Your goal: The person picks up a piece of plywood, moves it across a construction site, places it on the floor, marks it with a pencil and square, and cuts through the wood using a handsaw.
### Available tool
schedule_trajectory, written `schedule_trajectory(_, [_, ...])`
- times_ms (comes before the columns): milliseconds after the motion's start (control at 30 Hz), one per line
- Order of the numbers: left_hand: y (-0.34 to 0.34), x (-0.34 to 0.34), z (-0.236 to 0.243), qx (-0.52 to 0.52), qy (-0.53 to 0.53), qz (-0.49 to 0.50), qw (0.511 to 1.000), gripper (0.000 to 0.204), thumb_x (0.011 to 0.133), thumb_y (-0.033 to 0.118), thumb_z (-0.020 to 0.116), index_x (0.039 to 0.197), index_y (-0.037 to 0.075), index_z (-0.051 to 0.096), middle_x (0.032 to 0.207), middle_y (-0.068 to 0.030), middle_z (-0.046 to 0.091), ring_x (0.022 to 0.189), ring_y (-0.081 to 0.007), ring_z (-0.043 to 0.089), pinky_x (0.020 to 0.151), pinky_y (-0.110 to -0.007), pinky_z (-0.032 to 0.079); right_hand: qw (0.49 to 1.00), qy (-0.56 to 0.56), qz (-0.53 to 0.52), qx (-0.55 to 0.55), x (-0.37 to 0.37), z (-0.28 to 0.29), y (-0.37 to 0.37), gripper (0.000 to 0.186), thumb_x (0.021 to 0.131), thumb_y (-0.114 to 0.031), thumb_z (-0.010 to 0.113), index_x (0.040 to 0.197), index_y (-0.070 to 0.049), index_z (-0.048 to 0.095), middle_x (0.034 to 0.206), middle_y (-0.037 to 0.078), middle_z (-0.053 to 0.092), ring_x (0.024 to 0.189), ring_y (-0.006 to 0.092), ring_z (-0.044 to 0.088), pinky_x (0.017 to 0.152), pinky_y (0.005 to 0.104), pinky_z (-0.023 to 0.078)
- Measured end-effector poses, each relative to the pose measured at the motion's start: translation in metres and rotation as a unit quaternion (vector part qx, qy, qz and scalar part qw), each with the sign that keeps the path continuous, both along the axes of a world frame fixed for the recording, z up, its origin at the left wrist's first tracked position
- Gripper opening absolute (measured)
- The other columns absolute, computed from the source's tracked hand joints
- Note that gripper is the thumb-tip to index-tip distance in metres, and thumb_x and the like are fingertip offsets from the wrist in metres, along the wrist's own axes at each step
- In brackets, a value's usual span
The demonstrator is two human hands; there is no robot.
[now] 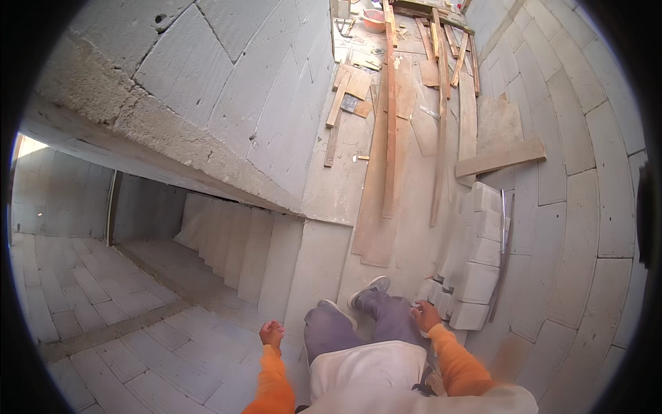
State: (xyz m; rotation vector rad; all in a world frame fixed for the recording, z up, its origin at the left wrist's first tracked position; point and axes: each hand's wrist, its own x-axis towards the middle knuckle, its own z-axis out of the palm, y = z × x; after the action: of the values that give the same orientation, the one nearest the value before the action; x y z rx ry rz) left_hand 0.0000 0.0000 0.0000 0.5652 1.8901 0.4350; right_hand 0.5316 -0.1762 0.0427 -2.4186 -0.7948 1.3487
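Note:
My left hand [272, 334] hangs over the left side, beside the stairwell, with its fingers curled in and nothing visible in them. Close to my right thigh is my right hand [427, 317], its fingers slightly bent and apart, holding nothing that I can see. Just beyond it stands a stack of pale blocks [477, 281] along the right wall. Both forearms wear orange sleeves. My legs in grey-purple trousers [365, 319] point ahead, and a grey shoe [370, 290] rests on the dusty floor.
Concrete stairs [255, 252] drop away at the left, beside an open edge. Long wooden planks [390, 138] lie along the passage, and one board [501, 158] lies across by the right block wall [576, 131]. An orange basin [374, 21] sits at the far end.

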Motion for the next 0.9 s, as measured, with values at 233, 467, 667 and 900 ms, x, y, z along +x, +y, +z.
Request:
schedule_trajectory(233, [0.166,0.178,-0.1,-0.063,0.22,-0.445,0.866,0.066,0.083,0.067,0.071,0.124,0.016,0.072,0.135,-0.0089,0.065,0.133,-0.0329,0.051,0.115,-0.051,0.032,0.968,-0.12,-0.222,0.002,0.033,-0.267,0.057,0.051,0.09,-0.03,0.075,0.131,-0.002,0.061,0.115,0.022,0.071,0.111,0.0352,0.067,0.097,0.0442,0.052])
schedule_trajectory(467, [0.193,0.231,-0.365,-0.121,0.097,-0.548,0.822,0.069,0.091,0.061,0.063,0.143,0.015,0.059,0.147,-0.0139,0.058,0.136,-0.0329,0.053,0.116,-0.046,0.036,0.98,-0.034,-0.182,-0.069,0.018,-0.435,0.111,0.058,0.089,-0.034,0.076,0.135,-0.002,0.059,0.113,0.022,0.073,0.107,0.0357,0.071,0.097,0.0438,0.054])
schedule_trajectory(667, [0.208,0.269,-0.488,-0.13,-0.073,-0.5,0.853,0.062,0.098,0.047,0.063,0.141,0.002,0.058,0.143,-0.0207,0.06,0.125,-0.0328,0.063,0.108,-0.04,0.047,0.994,-0.029,-0.084,-0.069,0.034,-0.578,0.141,0.06,0.096,-0.037,0.065,0.141,0.002,0.057,0.126,0.026,0.069,0.12,0.0386,0.065,0.105,0.0419,0.049])
schedule_trajectory(900, [0.214,0.319,-0.571,-0.08,-0.069,-0.503,0.858,0.081,0.1,0.041,0.058,0.16,-0.001,0.025,0.163,-0.0246,0.035,0.153,-0.0357,0.031,0.125,-0.041,0.028,0.944,-0.096,-0.267,-0.17,0.034,-0.684,0.165,0.085,0.096,-0.052,0.06,0.146,0.015,0.043,0.143,0.039,0.051,0.135,0.0501,0.05,0.116,0.05,0.038])
